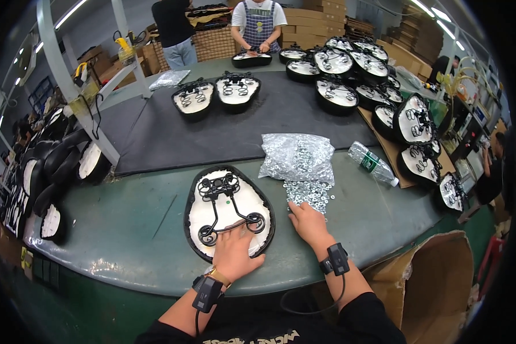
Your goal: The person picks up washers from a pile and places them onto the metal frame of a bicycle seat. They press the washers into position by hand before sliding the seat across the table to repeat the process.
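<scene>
A black bicycle saddle (196,207) lies upside down on the green table in front of me, its pale underside up. A black wire spring frame (215,207) with coils at the near end rests on it. My left hand (233,252) lies over the saddle's near end, fingers stretched against the underside by the frame's rear bar, thumb spread to the right. To the right, my right hand (311,225) touches the near left edge of a pile of small metal nuts (307,194), index finger and thumb slightly apart. The nuts spill from a clear plastic bag (298,157).
A plastic bottle (374,164) lies right of the bag. Two sprung saddles (237,92) stand on the dark mat (172,135); many more are stacked at right. Saddles (51,222) without visible springs crowd the left. Across the table a person (259,26) handles another saddle. An open cardboard box (436,286) stands near right.
</scene>
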`<move>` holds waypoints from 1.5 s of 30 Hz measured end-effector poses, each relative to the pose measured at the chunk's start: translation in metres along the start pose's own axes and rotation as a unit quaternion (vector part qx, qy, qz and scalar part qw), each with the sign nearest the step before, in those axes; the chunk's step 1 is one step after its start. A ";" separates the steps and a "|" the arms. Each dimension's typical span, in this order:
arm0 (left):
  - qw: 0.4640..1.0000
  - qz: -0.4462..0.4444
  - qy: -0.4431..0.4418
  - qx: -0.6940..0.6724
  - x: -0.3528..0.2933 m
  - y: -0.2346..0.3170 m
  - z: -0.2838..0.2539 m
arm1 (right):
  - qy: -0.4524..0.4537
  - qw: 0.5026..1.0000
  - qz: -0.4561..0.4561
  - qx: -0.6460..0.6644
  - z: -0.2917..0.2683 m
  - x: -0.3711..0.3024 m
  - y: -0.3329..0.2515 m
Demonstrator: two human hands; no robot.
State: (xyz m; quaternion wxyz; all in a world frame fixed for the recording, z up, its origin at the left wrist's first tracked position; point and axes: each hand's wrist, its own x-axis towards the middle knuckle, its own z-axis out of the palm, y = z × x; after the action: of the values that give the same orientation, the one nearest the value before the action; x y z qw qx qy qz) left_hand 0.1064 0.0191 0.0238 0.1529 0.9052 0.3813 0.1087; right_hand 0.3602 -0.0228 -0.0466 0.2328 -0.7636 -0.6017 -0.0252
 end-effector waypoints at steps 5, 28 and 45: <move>0.995 0.070 0.066 -0.013 -0.010 -0.010 0.011 | 0.037 0.998 -0.048 -0.027 0.000 0.000 0.008; 0.932 -0.090 0.326 -0.134 -0.086 -0.085 -0.016 | 0.049 0.953 -0.221 0.201 -0.022 -0.022 -0.184; 0.908 -0.130 0.281 -0.284 -0.039 -0.108 0.016 | 0.056 0.908 -0.411 0.051 0.003 0.014 -0.167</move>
State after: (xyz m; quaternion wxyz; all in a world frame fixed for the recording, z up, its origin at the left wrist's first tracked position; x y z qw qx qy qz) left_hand 0.0138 0.0588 -0.0328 0.3025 0.6981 0.4756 0.4415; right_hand 0.2079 0.0192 0.0093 0.2738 -0.4330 -0.8488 -0.1309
